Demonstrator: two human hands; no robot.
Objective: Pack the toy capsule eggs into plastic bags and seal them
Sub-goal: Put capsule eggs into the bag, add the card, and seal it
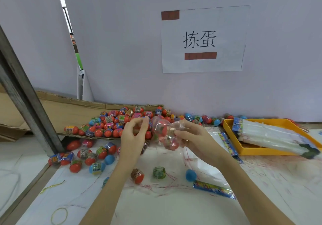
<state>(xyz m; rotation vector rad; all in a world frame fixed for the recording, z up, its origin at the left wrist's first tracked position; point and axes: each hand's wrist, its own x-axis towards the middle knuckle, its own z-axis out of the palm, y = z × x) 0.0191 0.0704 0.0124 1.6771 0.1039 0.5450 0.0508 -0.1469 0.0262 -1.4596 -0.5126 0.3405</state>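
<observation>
A white surface (174, 210) holds a heap of capsule eggs (122, 121) on cardboard. Above it, the right hand (193, 137) grips a clear plastic bag (165, 135) filled with eggs; the left hand (134, 137) pinches near its mouth, contents unclear. If the bag tilts unsealed, eggs will likely spill.

Red and blue capsule eggs (111, 125), yellow tray (231, 137), white sign (203, 39) with black characters
</observation>
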